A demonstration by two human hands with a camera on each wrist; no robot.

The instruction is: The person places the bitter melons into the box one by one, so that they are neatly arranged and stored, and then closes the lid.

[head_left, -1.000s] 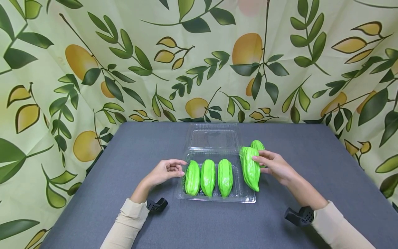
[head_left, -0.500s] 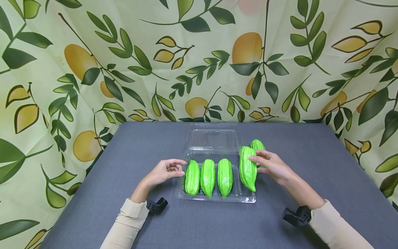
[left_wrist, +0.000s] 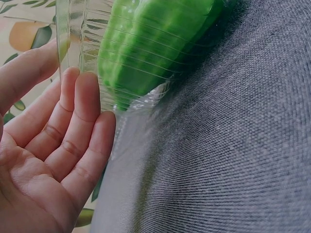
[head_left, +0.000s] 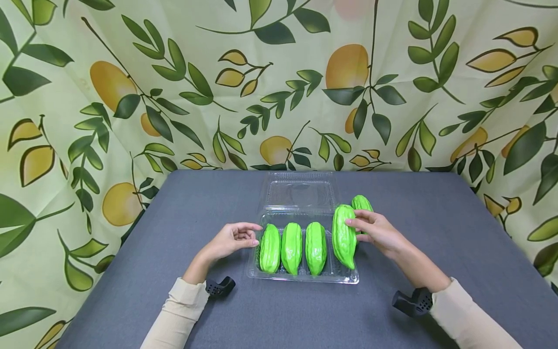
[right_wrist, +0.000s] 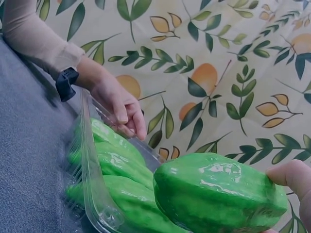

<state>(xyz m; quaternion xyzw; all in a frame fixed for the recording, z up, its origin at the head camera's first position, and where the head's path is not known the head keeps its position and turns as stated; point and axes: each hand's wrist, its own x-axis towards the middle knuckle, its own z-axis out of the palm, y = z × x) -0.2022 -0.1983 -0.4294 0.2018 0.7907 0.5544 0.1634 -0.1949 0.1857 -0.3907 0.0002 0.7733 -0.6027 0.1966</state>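
Three bright green, ridged bitter melons [head_left: 291, 248] lie side by side in a clear plastic clamshell container [head_left: 301, 278], pointed ends toward me. My left hand [head_left: 235, 238] pinches the container's left rim; in the left wrist view its thumb and fingertips meet the thin clear wall [left_wrist: 90, 43]. With thumb and fingers my right hand [head_left: 377, 232] grips a fourth bitter melon [head_left: 343, 237] by its right side. This melon hangs tilted over the right end of the container, beside the three. The right wrist view shows it close up, its far side hidden.
Behind the right hand, another bitter melon [head_left: 361, 202] lies on the grey cloth-covered table [head_left: 279, 315], partly covered by the hand. The clear lid [head_left: 301, 194] is folded back toward the leaf-patterned curtain [head_left: 183, 97]. Black wrist cameras [head_left: 220, 288] sit at both cuffs.
The right hand has carried its bitter melon left, over the right end of the container, and the melon stands more upright. The left hand has stayed at the rim.
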